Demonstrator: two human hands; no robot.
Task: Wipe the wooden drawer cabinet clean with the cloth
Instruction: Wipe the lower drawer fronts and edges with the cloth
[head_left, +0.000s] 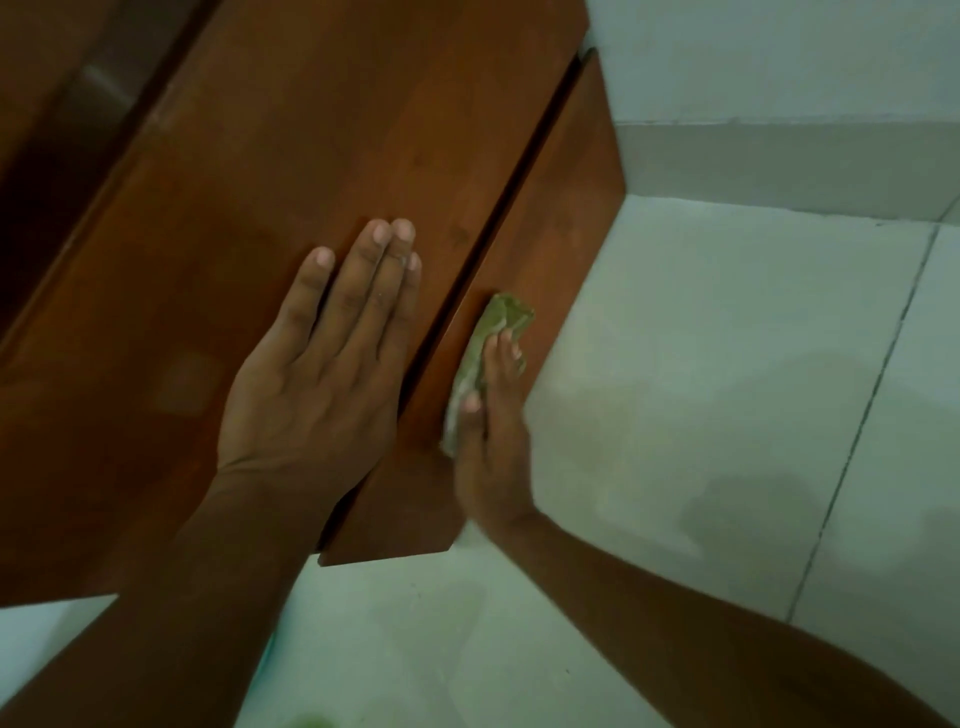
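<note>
Cabinet: wooden drawer cabinet (311, 130), red-brown, seen from above & at a slant; fills upper left of view.
Top: flat board w/ slight sheen, overhangs the panel below it.
Gap: dark slit (519, 171) runs diagonally btwn top board & the lower panel (566, 197).
L hand: left hand (322, 364) lies palm-down on the top board near its edge, fingers straight & close together, holding nothing; forearm comes in from bottom left.
R hand: right hand (493, 431) is below the top's edge, against the lower panel; grips the cloth w/ thumb on it & fingers curled over it. Hand a bit blurred.
Cloth: cloth (488, 338), olive-green, bunched up, pressed btwn R hand & the panel; upper end sticks out past the fingertips, just beside the slit.
Floor: pale tile floor (727, 364) w/ thin dark grout lines, right of & below the cabinet; faint shadows on it.
Wall: pale wall (779, 52) upper right, meets cabinet's far corner; skirting strip (779, 161) along its base.
Bottom edge: small green blur (306, 722), can't tell what it is.
</note>
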